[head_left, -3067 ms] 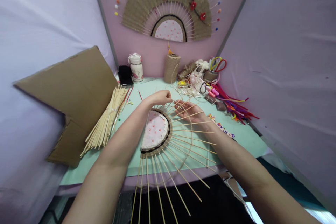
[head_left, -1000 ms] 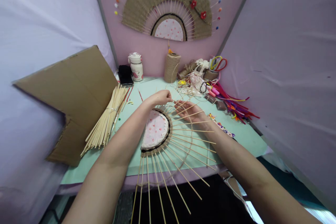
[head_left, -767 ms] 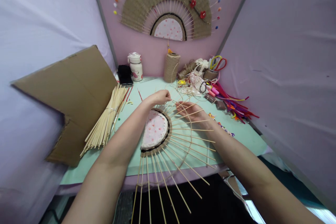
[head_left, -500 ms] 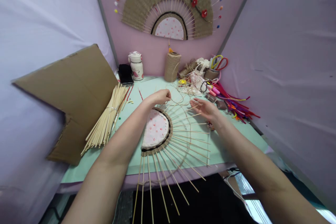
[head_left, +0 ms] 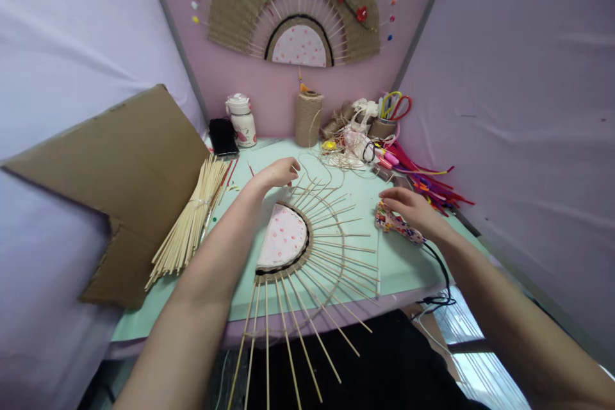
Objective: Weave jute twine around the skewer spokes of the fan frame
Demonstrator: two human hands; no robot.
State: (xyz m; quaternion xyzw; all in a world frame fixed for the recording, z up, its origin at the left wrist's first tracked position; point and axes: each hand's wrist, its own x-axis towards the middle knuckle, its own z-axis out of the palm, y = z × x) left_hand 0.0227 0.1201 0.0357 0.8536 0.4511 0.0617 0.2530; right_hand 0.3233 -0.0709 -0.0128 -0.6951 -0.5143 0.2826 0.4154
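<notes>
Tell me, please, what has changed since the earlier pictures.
The right hand has left the thin, pale wooden sticks and moved right to the multicoloured, patterned glue gun; its grip is unclear. The left hand stays by the sticks' far end, and the brown twine spool stands unmoved.

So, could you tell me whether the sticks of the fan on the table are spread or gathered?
Spread: the sticks radiate from the woven band around the dotted half-circle, with gaps between them.
</notes>
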